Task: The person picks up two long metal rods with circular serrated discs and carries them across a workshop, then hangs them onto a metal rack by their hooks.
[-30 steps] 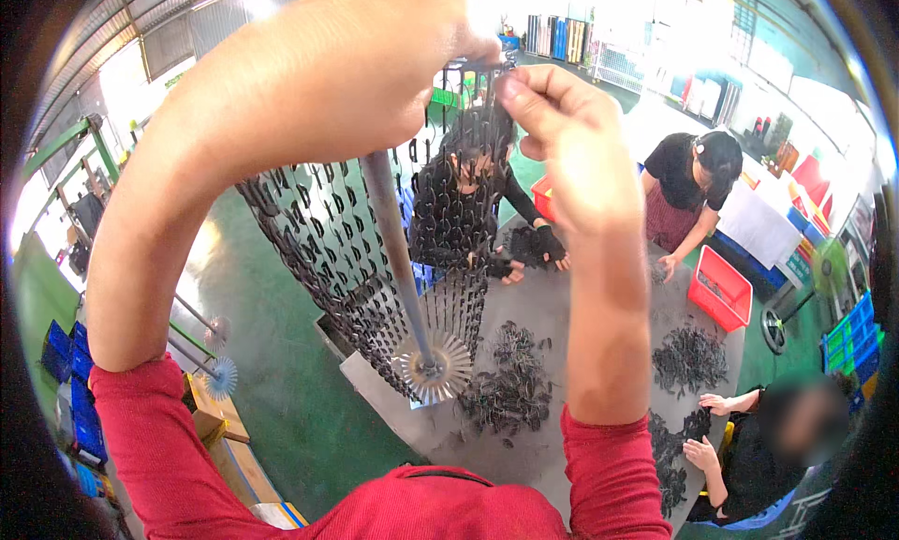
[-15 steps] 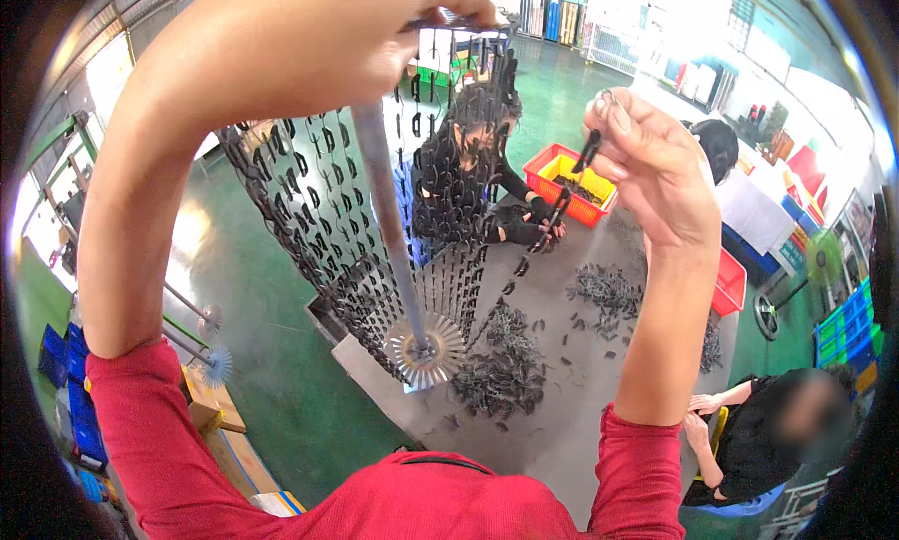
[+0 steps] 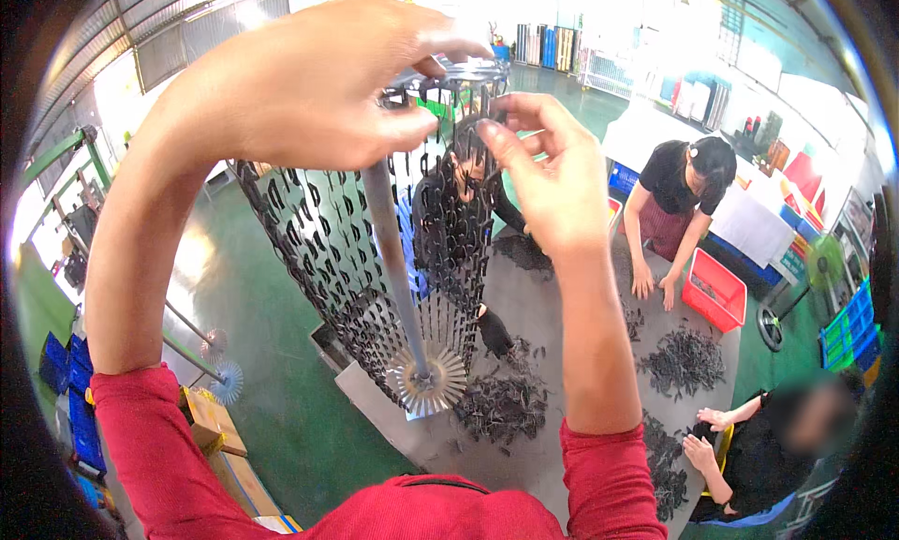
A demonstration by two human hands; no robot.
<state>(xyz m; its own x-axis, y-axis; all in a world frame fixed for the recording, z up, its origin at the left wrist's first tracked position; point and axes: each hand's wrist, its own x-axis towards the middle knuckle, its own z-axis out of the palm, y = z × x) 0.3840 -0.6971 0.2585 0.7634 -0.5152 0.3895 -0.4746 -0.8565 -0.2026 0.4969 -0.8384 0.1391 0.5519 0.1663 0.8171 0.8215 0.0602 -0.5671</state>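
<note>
A tall metal rack stands before me, with many strands of small black curved pieces (image 3: pixel 323 226) hanging between its round metal top (image 3: pixel 461 72) and a slotted bottom disc (image 3: pixel 426 379). My left hand (image 3: pixel 351 86) is curled at the top, fingers over the rim and thumb below it. Against the right side of that rim, my right hand (image 3: pixel 552 161) pinches with thumb and forefinger at the upper end of a black strand. The fingertips partly hide that end. A grey pole (image 3: pixel 393 240) runs down the rack's middle.
Piles of black pieces (image 3: pixel 501 404) lie on the grey table (image 3: pixel 571 474). A red basket (image 3: pixel 714 292) stands at its right edge. One person (image 3: pixel 449 212) sits behind the rack, another (image 3: pixel 688 184) leans over the far right, and a third person's hands (image 3: pixel 707 437) rest near right.
My right hand has moved left from beside the rack to its top rim, bringing the strand's end along. The person at the far right now leans over the table.
</note>
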